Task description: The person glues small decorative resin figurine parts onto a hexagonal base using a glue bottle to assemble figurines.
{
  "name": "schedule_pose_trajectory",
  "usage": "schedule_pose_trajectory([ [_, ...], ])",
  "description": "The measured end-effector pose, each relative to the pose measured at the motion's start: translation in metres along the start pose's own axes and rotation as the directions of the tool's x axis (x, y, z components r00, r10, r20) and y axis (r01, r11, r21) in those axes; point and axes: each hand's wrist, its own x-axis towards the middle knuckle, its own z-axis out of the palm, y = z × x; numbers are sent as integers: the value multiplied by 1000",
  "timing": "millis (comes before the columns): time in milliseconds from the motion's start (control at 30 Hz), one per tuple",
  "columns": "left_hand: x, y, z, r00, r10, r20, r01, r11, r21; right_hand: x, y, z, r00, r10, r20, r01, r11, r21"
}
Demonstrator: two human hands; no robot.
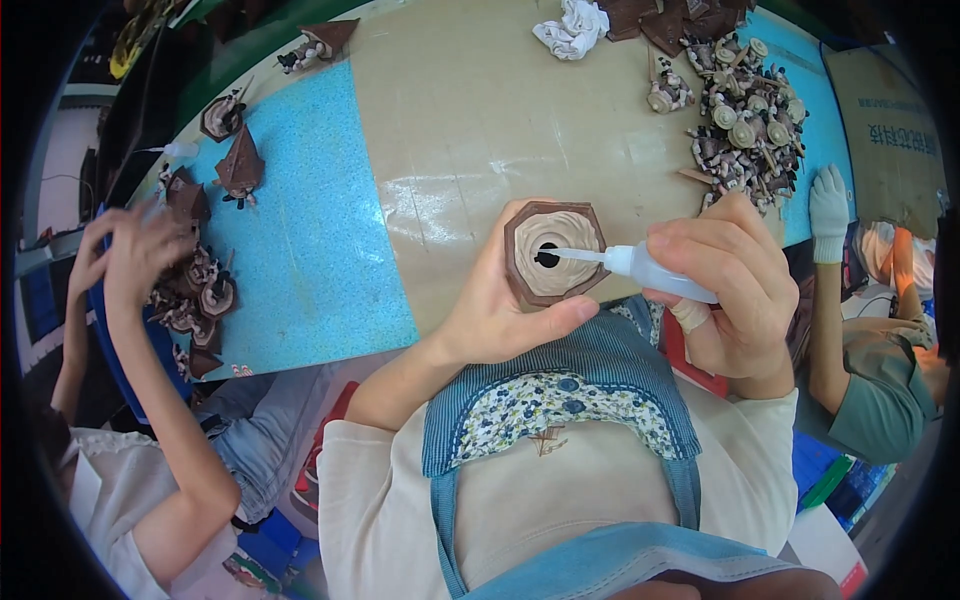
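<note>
My left hand (pixel 500 325) is wrapped round a brown, many-sided base (pixel 522 278), its hollow side facing up. The cavity is lined in rippled beige, with a small black spot at its middle. In my right hand (pixel 740 290) is a white squeeze bottle (pixel 655 276), tilted almost level. Its thin nozzle reaches over the base's rim, and the tip is at or just above the black spot. I cannot tell whether any liquid is coming out. Both hands are raised in front of my apron, at the table's near edge.
Many small figurines (pixel 745 130) lie heaped at the right of the table (pixel 480 120), near brown parts (pixel 630 18) and a crumpled tissue (pixel 573 30). Brown pointed pieces with figures (pixel 240 165) line the left side. Co-workers' hands are at left (pixel 145 245) and, gloved, right (pixel 828 210).
</note>
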Motion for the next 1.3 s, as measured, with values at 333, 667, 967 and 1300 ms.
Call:
schedule_pose_trajectory([
  [333, -2, 2, 1, 1000, -10, 5, 10, 1000, 4, -3, 0, 3, 1000, -22, -6, 22, 1000, -8],
  [667, -2, 6, -3, 990, -126, -56, 130, 989, 71, -11, 10, 10, 995, 96, -10, -94, 990, 101],
  [967, 1, 26, -29, 959, 212, -190, 96, 389, 916, -20, 77, 62, 770, 638, 12, -408, 477, 778],
  [1300, 8, 31, -41, 893, 443, -82, -170, 498, 850, 21, 136, 120, 909, 400, -115, -373, 905, 204],
])
